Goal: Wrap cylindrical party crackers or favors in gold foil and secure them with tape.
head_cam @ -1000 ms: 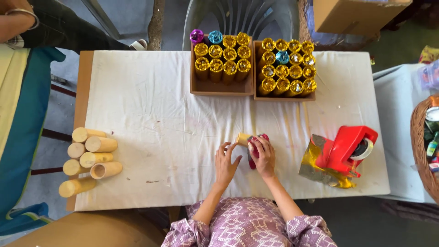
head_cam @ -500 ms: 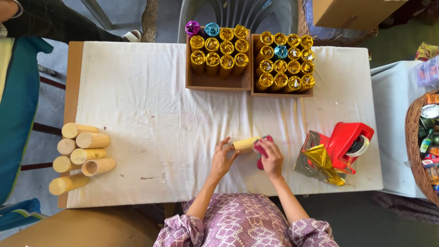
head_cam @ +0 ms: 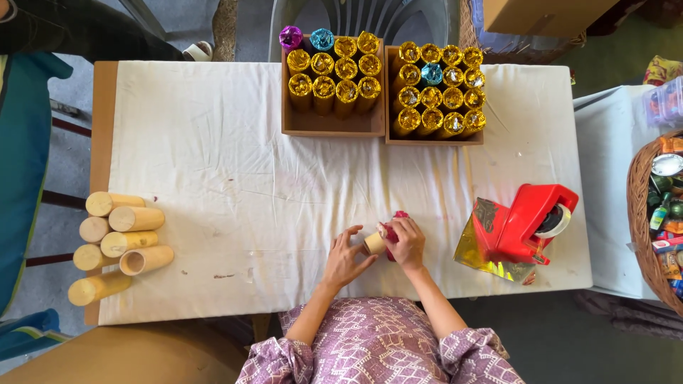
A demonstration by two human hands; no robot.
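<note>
**Red Foil Drawn Further Over the Tube's End**

Both hands gripped one cardboard tube (head_cam: 374,242) at the table's (head_cam: 213,163) near edge. The left hand (head_cam: 344,257) clasped its bare end; the right hand (head_cam: 408,242) pinched red foil (head_cam: 393,229) around the other. Half a second before, more bare tube showed, so wrapping seemed under way.

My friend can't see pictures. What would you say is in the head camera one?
A person's left hand and right hand hold a cardboard tube partly wrapped in red foil over a white tablecloth. Nearby: wooden boxes of foil-wrapped tubes, a red tape dispenser, bare tubes.
</note>
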